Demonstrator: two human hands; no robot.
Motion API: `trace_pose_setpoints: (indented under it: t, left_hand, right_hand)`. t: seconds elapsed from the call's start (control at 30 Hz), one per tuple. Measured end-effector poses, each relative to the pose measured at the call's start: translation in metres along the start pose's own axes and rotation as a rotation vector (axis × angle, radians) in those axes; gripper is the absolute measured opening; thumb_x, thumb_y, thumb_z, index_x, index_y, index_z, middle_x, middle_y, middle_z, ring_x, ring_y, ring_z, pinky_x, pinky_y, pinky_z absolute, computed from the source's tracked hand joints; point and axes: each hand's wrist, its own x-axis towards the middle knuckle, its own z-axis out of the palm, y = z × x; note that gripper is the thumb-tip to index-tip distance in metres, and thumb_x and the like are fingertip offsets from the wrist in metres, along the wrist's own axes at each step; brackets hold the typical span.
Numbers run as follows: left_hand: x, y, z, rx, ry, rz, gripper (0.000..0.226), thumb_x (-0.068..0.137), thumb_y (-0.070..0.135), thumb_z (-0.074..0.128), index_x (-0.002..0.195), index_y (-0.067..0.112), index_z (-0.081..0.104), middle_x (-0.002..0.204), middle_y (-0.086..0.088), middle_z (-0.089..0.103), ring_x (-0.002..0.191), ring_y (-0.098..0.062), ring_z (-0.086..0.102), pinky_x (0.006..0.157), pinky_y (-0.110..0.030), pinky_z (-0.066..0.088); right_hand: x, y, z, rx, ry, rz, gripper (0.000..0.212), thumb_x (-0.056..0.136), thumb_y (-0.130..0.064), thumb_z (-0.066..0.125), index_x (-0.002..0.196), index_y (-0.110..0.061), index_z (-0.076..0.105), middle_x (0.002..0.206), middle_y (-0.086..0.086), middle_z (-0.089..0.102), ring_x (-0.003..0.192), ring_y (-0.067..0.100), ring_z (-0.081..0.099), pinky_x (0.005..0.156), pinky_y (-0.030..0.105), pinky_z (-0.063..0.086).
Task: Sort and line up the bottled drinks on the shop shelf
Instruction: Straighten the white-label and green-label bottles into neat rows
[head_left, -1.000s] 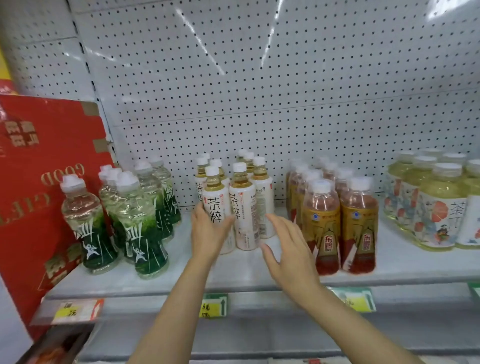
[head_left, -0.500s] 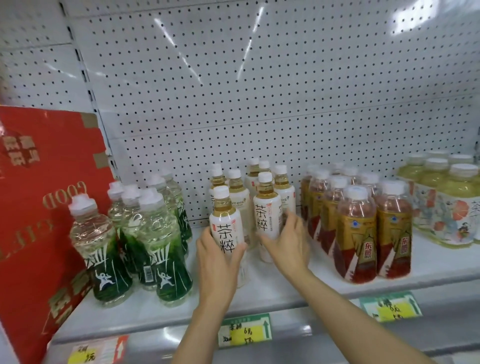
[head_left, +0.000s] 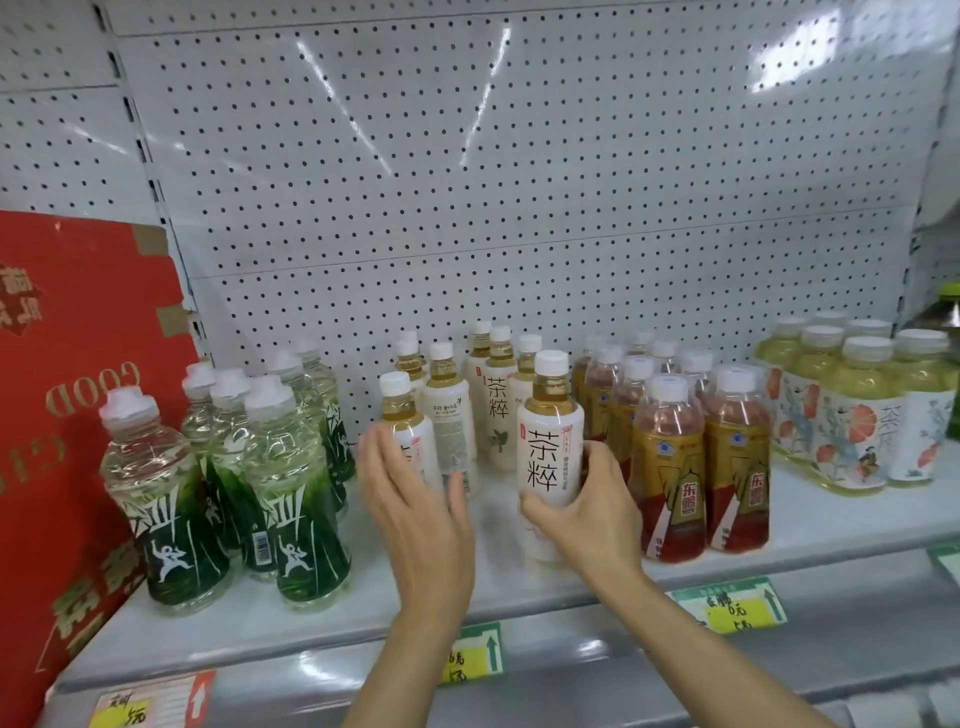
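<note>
My right hand (head_left: 587, 509) grips a white-labelled tea bottle (head_left: 548, 447) with black characters, pulled forward near the front of the white shelf (head_left: 519, 587). My left hand (head_left: 415, 499) is open with its fingers together, its palm close to another white tea bottle (head_left: 402, 431); whether it touches is unclear. More white tea bottles (head_left: 493, 405) stand behind in a loose cluster. Left of them are green-labelled bottles (head_left: 291, 483), right of them red-and-gold bottles (head_left: 696, 467).
A red cardboard box (head_left: 67, 415) leans at the left end of the shelf. Yellow-green floral bottles (head_left: 852, 415) fill the right. Price tags (head_left: 472, 654) hang on the shelf's front rail. A white pegboard (head_left: 519, 182) forms the back wall.
My right hand has pulled its white tea bottle forward and to the right. My left hand has let go of the other white tea bottle and opened beside it.
</note>
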Motion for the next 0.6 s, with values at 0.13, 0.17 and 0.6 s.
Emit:
trace_pose_setpoints:
  t: [0.13,0.17,0.6]
  left_hand:
    - [0.022,0.041,0.016,-0.11,-0.027,0.172,0.063,0.098,0.019,0.057,0.153,0.008,0.029,0.156,-0.01,0.03,0.146,-0.023,0.027,0.12,-0.029,0.019]
    - [0.032,0.048,0.024,-0.138,-0.093,0.09,0.063,0.099,0.021,0.057,0.154,0.01,0.029,0.157,-0.008,0.029,0.146,-0.02,0.026,0.117,-0.026,0.017]
    - [0.054,0.033,0.138,-0.248,-0.527,-0.289,0.102,0.068,0.039,0.089,0.144,0.009,0.027,0.134,-0.014,0.058,0.119,-0.035,0.059,0.096,-0.045,0.05]
  right_hand:
    - [-0.002,-0.024,-0.053,0.109,0.0,-0.07,0.062,0.053,-0.052,0.075,0.106,-0.039,0.048,0.1,-0.018,0.06,0.089,0.001,0.061,0.071,0.033,0.057]
    - [-0.002,-0.03,-0.069,0.127,-0.004,-0.089,0.062,0.052,-0.052,0.075,0.107,-0.04,0.049,0.1,-0.019,0.062,0.09,0.001,0.062,0.071,0.031,0.058]
    - [0.054,0.041,-0.24,-0.268,0.405,0.049,0.059,0.059,-0.044,0.083,0.103,-0.028,0.048,0.102,-0.001,0.063,0.088,0.022,0.062,0.071,0.047,0.056]
